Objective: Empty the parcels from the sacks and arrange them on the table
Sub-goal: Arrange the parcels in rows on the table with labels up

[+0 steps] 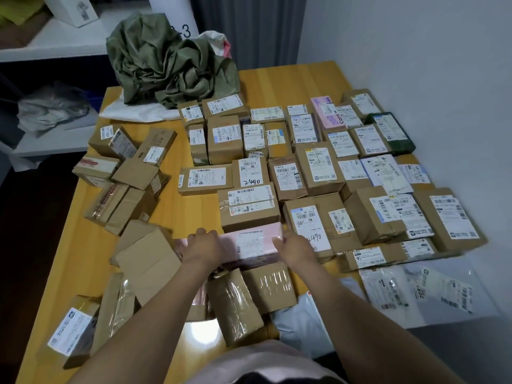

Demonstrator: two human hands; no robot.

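A pink parcel (250,242) with a white label lies in front of me on the wooden table (291,79). My left hand (202,245) grips its left end and my right hand (293,248) grips its right end, fingers curled over the far edge. It sits just in front of a labelled brown box (249,207), at the near edge of several rows of brown parcels (318,162) laid label-up across the right half of the table. Crumpled green sacks (169,62) lie heaped at the far left corner.
Loose unsorted brown boxes (124,167) are scattered along the left side, and more (243,297) lie close to my body. Flat plastic mailers (415,292) overhang the near right edge. A white wall runs along the right; shelves (55,42) stand at the far left.
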